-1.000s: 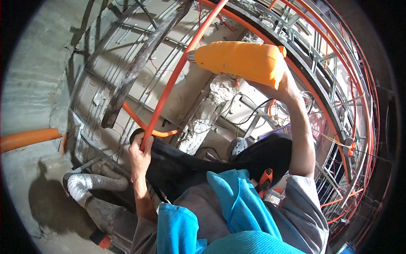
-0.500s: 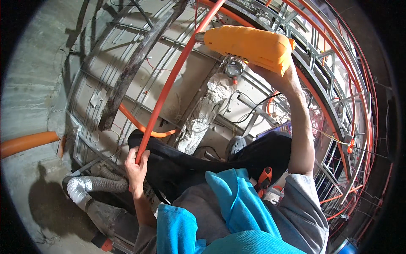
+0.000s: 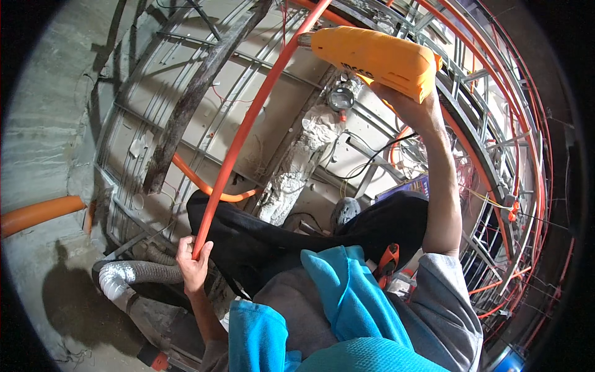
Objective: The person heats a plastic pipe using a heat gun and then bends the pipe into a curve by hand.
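Note:
My left hand [image 3: 193, 268] is closed round the lower end of a long orange plastic pipe [image 3: 245, 127], which slants up and to the right past the top of the view. My right hand [image 3: 414, 110] grips the handle of a yellow-orange heat gun [image 3: 375, 57], lifted high with its body pointing left. Its metal nozzle [image 3: 304, 40] is right beside the upper stretch of the pipe; I cannot tell whether they touch. The handle is mostly hidden behind the gun's body and my hand.
Metal ceiling framing [image 3: 251, 60] and a dark beam [image 3: 192, 99] run beyond the pipe. A flexible silver duct [image 3: 139, 271] lies at lower left, and a thick orange pipe [image 3: 43, 212] juts from the left wall. Curved orange pipes [image 3: 524, 111] and wires crowd the right side.
My left hand has shifted slightly down and left with the pipe's end. The heat gun has moved a little right, and its nozzle now points at a higher spot beside the pipe.

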{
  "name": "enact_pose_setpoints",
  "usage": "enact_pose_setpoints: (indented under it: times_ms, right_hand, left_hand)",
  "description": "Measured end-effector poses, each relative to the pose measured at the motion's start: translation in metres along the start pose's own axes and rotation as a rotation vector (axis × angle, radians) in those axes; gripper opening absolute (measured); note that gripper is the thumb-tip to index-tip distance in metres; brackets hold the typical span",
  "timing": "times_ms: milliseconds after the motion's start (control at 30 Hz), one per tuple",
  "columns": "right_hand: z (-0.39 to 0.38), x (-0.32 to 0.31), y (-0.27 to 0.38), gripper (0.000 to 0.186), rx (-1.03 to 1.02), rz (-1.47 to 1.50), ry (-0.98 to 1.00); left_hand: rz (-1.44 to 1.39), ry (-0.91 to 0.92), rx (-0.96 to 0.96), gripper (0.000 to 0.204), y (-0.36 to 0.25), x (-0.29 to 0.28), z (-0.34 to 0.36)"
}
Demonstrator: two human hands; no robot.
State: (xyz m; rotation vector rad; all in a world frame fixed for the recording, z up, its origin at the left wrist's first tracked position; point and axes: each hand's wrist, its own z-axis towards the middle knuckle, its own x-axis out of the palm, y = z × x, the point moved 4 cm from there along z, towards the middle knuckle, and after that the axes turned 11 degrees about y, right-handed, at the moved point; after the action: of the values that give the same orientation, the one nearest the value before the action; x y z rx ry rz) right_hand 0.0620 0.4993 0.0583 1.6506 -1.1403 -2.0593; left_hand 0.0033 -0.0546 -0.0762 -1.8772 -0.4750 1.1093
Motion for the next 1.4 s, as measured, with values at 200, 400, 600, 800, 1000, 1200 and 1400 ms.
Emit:
enact_pose_setpoints:
  times_ms: [200, 400, 600, 800, 1000, 1200, 1400]
  right_hand:
    - [0.002, -0.001, -0.009, 0.044, -0.01, 0.076, -0.018]
    - [0.006, -0.002, -0.006, 0.044, -0.098, 0.121, -0.076]
    - [0.012, -0.002, -0.014, 0.043, -0.025, 0.067, -0.097]
    - [0.01, -0.002, -0.018, 0.041, 0.096, 0.141, -0.086]
    - [0.004, 0.001, -0.003, 0.045, 0.049, 0.046, -0.058]
    - [-0.005, -0.001, 0.008, 0.046, -0.01, -0.029, -0.065]
    - [-0.007, 0.0, 0.006, 0.044, -0.009, 0.006, 0.01]
  left_hand:
    - [0.036, 0.03, -0.022, 0.026, 0.018, -0.01, -0.017]
    - [0.099, 0.071, 0.007, 0.024, 0.029, -0.019, -0.03]
    - [0.011, 0.085, -0.121, 0.021, 0.023, -0.027, -0.038]
    - [0.008, 0.07, -0.112, 0.025, 0.033, -0.026, -0.037]
    - [-0.03, 0.092, -0.096, 0.024, 0.031, -0.01, -0.021]
    - [-0.077, 0.103, -0.152, 0.027, 0.016, -0.003, -0.005]
    - [-0.037, 0.12, -0.112, 0.03, -0.002, 0.006, 0.013]
